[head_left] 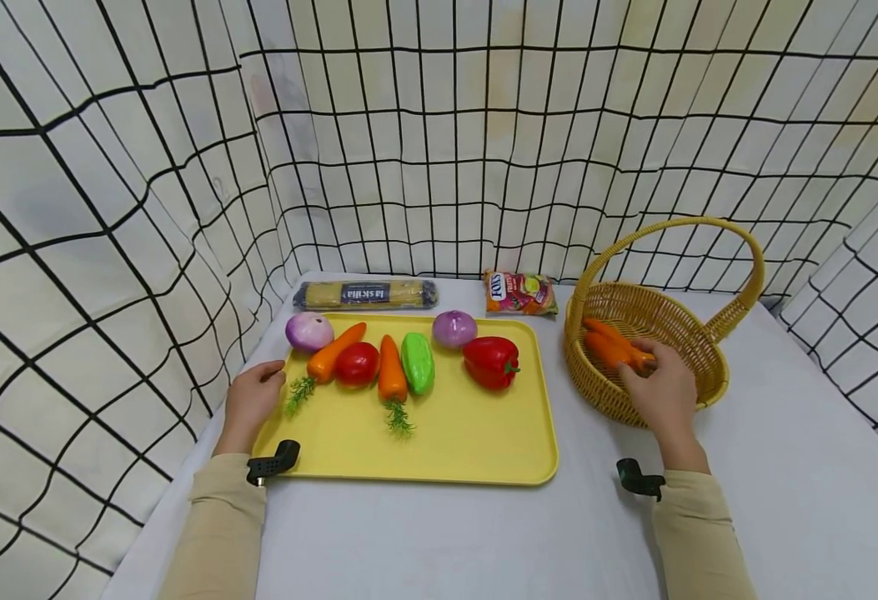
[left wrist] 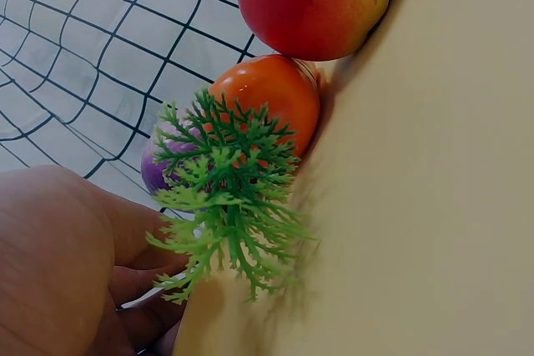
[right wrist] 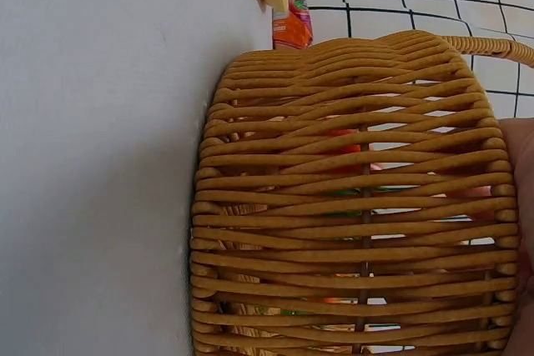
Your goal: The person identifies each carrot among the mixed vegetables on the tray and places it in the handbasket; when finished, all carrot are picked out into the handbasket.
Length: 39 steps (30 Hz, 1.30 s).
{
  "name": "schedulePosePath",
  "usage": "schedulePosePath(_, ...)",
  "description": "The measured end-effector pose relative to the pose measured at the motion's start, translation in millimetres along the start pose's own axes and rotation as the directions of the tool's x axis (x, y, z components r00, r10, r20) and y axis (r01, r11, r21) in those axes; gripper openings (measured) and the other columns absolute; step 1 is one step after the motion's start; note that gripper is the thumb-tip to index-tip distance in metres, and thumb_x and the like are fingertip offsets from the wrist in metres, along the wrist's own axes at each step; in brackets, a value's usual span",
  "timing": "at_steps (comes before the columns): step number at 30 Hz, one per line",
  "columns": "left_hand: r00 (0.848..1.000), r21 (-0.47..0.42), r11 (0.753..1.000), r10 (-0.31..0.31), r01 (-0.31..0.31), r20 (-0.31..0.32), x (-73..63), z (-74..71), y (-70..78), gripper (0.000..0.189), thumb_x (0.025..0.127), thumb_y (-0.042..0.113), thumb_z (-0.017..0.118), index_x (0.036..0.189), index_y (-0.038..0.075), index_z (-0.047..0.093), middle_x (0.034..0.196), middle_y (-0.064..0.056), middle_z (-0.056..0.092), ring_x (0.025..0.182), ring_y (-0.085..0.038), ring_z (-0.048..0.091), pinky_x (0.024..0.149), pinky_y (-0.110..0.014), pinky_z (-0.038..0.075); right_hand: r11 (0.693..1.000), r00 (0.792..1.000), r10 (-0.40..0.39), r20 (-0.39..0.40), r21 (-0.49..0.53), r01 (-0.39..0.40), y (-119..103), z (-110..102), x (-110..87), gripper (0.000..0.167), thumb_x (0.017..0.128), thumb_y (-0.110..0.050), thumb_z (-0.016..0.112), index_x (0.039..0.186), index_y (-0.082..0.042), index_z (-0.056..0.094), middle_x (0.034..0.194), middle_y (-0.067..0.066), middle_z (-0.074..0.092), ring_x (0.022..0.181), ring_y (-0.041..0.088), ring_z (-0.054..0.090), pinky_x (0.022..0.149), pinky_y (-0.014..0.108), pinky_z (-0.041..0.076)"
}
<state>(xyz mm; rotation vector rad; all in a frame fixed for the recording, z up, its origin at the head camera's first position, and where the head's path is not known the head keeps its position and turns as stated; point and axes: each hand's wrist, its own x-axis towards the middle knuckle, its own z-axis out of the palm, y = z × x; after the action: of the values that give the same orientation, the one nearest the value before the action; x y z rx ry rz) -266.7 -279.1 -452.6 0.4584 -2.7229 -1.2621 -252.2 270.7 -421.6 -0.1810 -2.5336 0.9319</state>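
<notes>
At the left edge of the yellow tray, my left hand rests with loosely curled fingers and no object in them. The green leaves of a carrot stand right by its fingertips in the left wrist view. My right hand reaches over the near rim of the wicker basket. Its thumb and fingers pinch the thick end of an orange carrot, one of two lying together inside. In the right wrist view the basket's woven side hides the fingertips.
On the tray lie two onions, two carrots, a red round fruit or vegetable, a green vegetable and a red bell pepper. Behind it are a pasta pack and a candy bag. Black netting surrounds the table.
</notes>
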Motion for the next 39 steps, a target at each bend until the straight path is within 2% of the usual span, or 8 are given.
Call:
schedulePosePath(5,1.0,0.001,1.0,-0.005,0.005,-0.002,-0.8,-0.5,1.2,0.045,0.104,0.024,0.04,0.142,0.0,0.05,0.142,-0.024,0.049,0.129,-0.041,0.044,0.105,-0.052,0.037,0.998,0.998,-0.012,0.064,-0.063,0.016,-0.4,-0.8,0.6,0.043,0.091,-0.024,0.066,0.13,-0.007,0.061,0.123,0.021,0.063,0.105,0.04,0.061,0.078,0.053,0.047)
schedulePosePath(10,1.0,-0.001,1.0,-0.01,0.01,-0.003,-0.5,-0.8,0.4,0.046,0.104,0.024,0.04,0.142,0.001,0.049,0.143,-0.024,0.048,0.13,-0.041,0.042,0.105,-0.052,0.037,1.0,0.999,0.011,0.051,-0.025,-0.01,-3.8,-0.1,1.4,0.041,0.094,-0.029,0.062,0.13,-0.008,0.061,0.124,0.018,0.064,0.107,0.037,0.062,0.082,0.052,0.047)
schedulePosePath(15,1.0,0.001,1.0,-0.001,0.001,-0.002,-0.4,-1.0,0.4,0.046,0.104,0.024,0.04,0.142,0.001,0.05,0.143,-0.024,0.048,0.13,-0.041,0.042,0.105,-0.052,0.037,0.993,0.996,0.04,-0.077,0.114,-0.031,-5.9,4.1,0.9,0.032,0.096,-0.025,0.059,0.123,-0.009,0.065,0.116,0.011,0.068,0.099,0.028,0.065,0.08,0.032,0.051)
schedulePosePath(20,0.999,-0.011,1.0,-0.015,0.015,0.029,-0.3,-0.3,-2.6,0.046,0.104,0.025,0.039,0.142,0.0,0.049,0.143,-0.024,0.047,0.13,-0.041,0.043,0.103,-0.051,0.039,0.968,0.974,0.033,-0.222,0.251,0.024,-4.0,11.2,-3.8,0.023,0.096,-0.018,0.058,0.113,-0.007,0.069,0.106,0.007,0.071,0.083,0.008,0.063,0.073,0.01,0.045)
schedulePosePath(24,0.999,-0.008,1.0,-0.004,0.004,0.032,0.3,0.3,-5.3,0.046,0.103,0.024,0.04,0.142,0.001,0.049,0.144,-0.024,0.047,0.131,-0.041,0.042,0.104,-0.051,0.039,0.945,0.952,0.018,-0.306,0.317,0.084,-9.2,19.6,-10.1,0.02,0.094,-0.015,0.059,0.106,-0.005,0.071,0.098,0.008,0.071,0.072,-0.004,0.058,0.064,0.008,0.045)
schedulePosePath(28,1.0,-0.009,1.0,0.009,-0.008,0.027,1.1,0.4,-5.8,0.046,0.103,0.024,0.04,0.142,0.001,0.05,0.145,-0.023,0.047,0.134,-0.041,0.04,0.106,-0.051,0.037,0.925,0.932,-0.036,-0.361,0.34,0.168,-25.5,28.5,-17.1,0.015,0.093,-0.01,0.061,0.1,-0.003,0.072,0.09,0.008,0.072,0.065,0.0,0.056,0.057,0.01,0.043)
schedulePosePath(33,0.999,-0.025,0.999,-0.02,0.021,0.026,0.3,-1.3,-3.5,0.046,0.103,0.024,0.039,0.142,0.001,0.049,0.145,-0.022,0.047,0.134,-0.041,0.039,0.108,-0.052,0.035,0.89,0.941,-0.112,-0.318,0.39,0.237,-51.0,43.3,-26.7,0.012,0.092,-0.006,0.062,0.099,-0.002,0.071,0.091,0.009,0.071,0.067,0.005,0.054,0.059,0.011,0.042)
schedulePosePath(39,0.999,-0.05,0.999,-0.01,0.012,0.041,-0.5,-1.4,0.3,0.047,0.104,0.024,0.04,0.144,0.002,0.047,0.147,-0.022,0.045,0.136,-0.04,0.038,0.109,-0.052,0.034,0.838,0.983,-0.121,-0.135,0.517,0.174,-76.9,57.0,-39.8,0.014,0.092,-0.003,0.062,0.103,-0.001,0.071,0.095,0.01,0.071,0.07,0.009,0.057,0.06,0.014,0.045)
